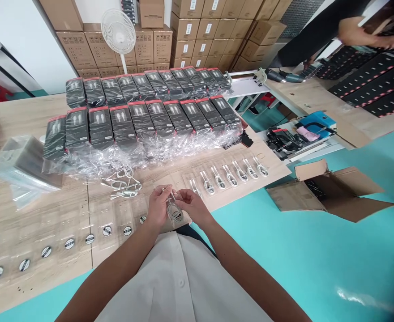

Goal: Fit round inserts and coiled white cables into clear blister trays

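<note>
both hands work at the near table edge, at 12 o'clock from the chest, almost touching. left hand [158, 205] and right hand [190, 205] are narrow, fingertips pinched together, holding a coiled white cable [174, 212] between them, just above the wood-grain table [22, 214]. room for moving: teal floor [301, 250] lies open past the table edge from 3 to 5 o'clock. round black-and-white labels [107, 230] run in a row toward 9 o'clock, beside the left hand. clear plastic trays with coiled cables [230, 175] line up at 1 o'clock, near the right hand. loose white cables [123, 183] lie at 11 o'clock. an open cardboard box [327, 192] sits on the floor at 2 o'clock. farther off at 12 o'clock, black retail boxes in clear film [143, 120] stand in rows, with stacked cartons [200, 31] and a white stand fan [118, 32] behind. a co-worker's hand [368, 40] is far off at 1 o'clock.
</note>
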A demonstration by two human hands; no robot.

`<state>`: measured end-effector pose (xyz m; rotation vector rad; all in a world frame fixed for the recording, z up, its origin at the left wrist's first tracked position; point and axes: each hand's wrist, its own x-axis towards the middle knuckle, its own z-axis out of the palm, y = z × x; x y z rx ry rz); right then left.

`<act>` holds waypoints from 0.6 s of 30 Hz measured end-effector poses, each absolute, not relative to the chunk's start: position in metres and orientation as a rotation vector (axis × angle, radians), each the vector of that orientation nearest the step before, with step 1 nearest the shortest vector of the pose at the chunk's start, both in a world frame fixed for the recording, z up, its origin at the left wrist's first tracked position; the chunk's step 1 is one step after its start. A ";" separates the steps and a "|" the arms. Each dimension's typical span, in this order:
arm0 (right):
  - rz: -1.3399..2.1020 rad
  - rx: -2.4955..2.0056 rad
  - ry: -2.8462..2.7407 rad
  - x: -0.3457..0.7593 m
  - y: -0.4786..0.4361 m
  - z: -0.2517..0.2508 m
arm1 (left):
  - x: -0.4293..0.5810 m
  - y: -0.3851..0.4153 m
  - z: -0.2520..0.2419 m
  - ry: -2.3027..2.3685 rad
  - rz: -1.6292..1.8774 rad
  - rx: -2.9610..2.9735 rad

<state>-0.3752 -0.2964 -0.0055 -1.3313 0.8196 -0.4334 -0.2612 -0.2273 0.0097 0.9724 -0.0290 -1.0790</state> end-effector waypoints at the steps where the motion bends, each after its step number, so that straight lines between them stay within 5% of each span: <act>1: -0.414 -1.350 0.807 -0.374 -0.297 -0.006 | -0.262 -0.227 0.009 -0.036 -1.087 0.974; 11: -0.536 -2.294 1.009 -0.367 -0.288 0.003 | -0.262 -0.234 0.007 0.098 -0.922 0.992; 18: -0.164 -2.618 1.035 -0.352 -0.287 0.011 | -0.263 -0.239 0.009 0.100 -0.890 0.977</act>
